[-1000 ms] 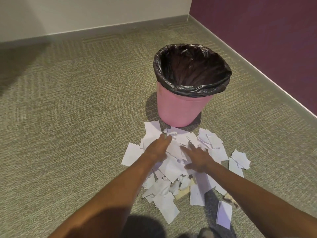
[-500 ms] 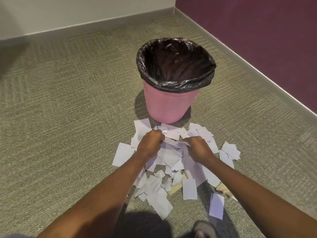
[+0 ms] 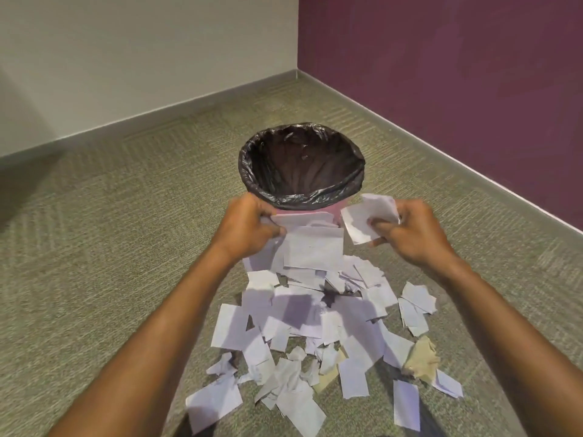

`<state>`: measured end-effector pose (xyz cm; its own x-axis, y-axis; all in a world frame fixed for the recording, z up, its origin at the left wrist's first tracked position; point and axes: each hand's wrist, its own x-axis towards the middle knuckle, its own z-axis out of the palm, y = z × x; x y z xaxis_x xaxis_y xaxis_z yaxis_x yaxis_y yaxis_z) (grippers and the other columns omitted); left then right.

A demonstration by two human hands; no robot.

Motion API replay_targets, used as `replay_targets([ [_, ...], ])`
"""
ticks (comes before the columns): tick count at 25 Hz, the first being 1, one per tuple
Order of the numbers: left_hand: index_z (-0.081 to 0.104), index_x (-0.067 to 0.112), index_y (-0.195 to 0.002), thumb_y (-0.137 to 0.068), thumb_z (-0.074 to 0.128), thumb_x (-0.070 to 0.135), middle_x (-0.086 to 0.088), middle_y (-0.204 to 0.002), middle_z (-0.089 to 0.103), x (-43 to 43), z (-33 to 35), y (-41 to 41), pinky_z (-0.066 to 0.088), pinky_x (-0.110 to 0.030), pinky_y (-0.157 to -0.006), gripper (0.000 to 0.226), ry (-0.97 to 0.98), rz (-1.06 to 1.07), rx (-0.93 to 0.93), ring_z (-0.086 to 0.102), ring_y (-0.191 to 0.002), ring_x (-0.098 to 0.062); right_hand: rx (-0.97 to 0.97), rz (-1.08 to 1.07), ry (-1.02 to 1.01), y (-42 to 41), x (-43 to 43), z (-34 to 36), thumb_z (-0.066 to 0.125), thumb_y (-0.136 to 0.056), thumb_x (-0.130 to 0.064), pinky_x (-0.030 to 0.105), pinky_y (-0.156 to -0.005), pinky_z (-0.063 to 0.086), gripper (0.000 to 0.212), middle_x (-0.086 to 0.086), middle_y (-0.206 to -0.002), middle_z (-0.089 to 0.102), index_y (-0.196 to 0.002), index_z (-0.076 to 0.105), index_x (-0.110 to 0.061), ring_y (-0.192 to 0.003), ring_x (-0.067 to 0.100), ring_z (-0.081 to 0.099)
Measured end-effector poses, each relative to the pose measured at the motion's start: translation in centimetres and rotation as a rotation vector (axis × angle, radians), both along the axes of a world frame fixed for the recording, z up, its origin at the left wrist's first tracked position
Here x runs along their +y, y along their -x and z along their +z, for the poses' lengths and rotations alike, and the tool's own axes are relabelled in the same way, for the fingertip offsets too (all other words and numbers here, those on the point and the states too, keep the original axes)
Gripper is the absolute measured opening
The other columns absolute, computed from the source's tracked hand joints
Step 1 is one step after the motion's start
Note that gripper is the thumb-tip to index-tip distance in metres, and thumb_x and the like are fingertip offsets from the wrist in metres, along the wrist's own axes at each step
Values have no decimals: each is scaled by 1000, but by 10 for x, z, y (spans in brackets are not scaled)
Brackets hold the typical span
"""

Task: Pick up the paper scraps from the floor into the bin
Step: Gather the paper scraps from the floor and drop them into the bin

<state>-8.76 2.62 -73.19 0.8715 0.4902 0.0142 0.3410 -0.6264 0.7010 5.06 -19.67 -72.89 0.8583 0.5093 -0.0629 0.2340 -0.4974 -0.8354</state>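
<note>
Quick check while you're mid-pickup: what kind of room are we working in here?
Probably an office or hotel-type room corner: patterned carpet tiles, a plain cream wall meeting a plum accent wall with grey skirting, and a small pink bin lined with a black bag.

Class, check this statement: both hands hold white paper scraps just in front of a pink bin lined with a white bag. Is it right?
Not quite. The head view shows the pink bin lined with a black bag. Left hand and right hand do hold white paper scraps.
</note>
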Motion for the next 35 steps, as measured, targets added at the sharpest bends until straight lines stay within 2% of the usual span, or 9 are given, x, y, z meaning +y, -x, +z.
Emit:
replay_targets([
  [7, 74, 10, -73, -66, 83, 4, -20, -86, 73, 33, 101, -36, 55, -44, -66, 12, 188, 198, -267, 61, -70, -22, -75, -89, -277, -34, 39, 63, 70, -86, -6, 42, -69, 62, 32, 0, -99, 67, -117, 65, -2, -85, 21, 70],
  [10, 76, 7, -84, -66, 83, 6, -11, -84, 73, 46, 108, -75, 56, -38, -67, 19, 100, 330, -308, 63, -72, -16, -80, -109, -290, -53, 66, 64, 68, -88, -4, 34, -63, 62, 36, 8, -114, 65, -123, 62, -1, -82, 20, 70],
  [14, 77, 8, -87, -73, 79, 6, -5, -90, 73, 54, 90, -122, 55, -27, -69, 15, 40, 370, -307, 66, -85, -14, -98, -88, -190, -75, 96, 55, 68, -84, 4, 35, -61, 63, 32, 11, -111, 66, -115, 65, -2, -91, 30, 69],
  [17, 74, 13, -85, -76, 78, 8, -6, -100, 71, 62, 67, -139, 49, -23, -70, 11, 33, 390, -259, 66, -96, -18, -70, -35, -92, -85, 107, 44, 72, -79, 5, 40, -70, 63, 32, 11, -105, 69, -108, 67, -7, -93, 28, 69],
  [21, 67, 10, -111, -70, 84, 11, -7, -110, 66, 69, 47, -134, 56, -32, -83, 44, 120, 179, -128, 65, -98, -21, 22, 158, -1, -90, 109, 37, 77, -79, -6, 38, -90, 55, 52, 7, -115, 64, -127, 58, -8, -104, 23, 62],
  [23, 66, 8, -110, -72, 82, 10, -10, -108, 64, 68, 43, -123, 60, -42, -77, 41, 176, 103, -118, 65, -97, -25, -33, 116, -14, -90, 108, 34, 75, -82, -14, 35, -90, 54, 49, 5, -116, 63, -129, 59, -12, -105, 20, 61],
  [26, 70, 10, -89, -83, 74, 16, -9, -91, 67, 67, 38, -96, 58, -34, -60, 10, 190, 167, -280, 64, -81, -20, -163, -2, -138, -80, 92, 31, 68, -88, -13, 33, -82, 57, 20, 1, -100, 69, -108, 69, -17, -93, 17, 68],
  [30, 61, 12, -62, -92, 60, 22, -4, -60, 58, 86, -12, -35, 44, -25, -50, 32, 190, 574, -446, 51, -50, -13, -171, -210, -259, -56, 44, 4, 59, -94, -7, 18, -62, 53, 12, 5, -94, 68, -100, 67, -14, -79, 16, 67],
  [35, 52, 1, -57, -90, 54, 25, -7, -51, 45, 93, -135, 42, 31, -28, -48, 41, 65, 677, -73, 40, -49, -18, 18, -229, 59, -48, 2, -96, 62, -91, -3, 43, -92, 54, 9, 7, -97, 66, -97, 67, -8, -92, 22, 63],
])
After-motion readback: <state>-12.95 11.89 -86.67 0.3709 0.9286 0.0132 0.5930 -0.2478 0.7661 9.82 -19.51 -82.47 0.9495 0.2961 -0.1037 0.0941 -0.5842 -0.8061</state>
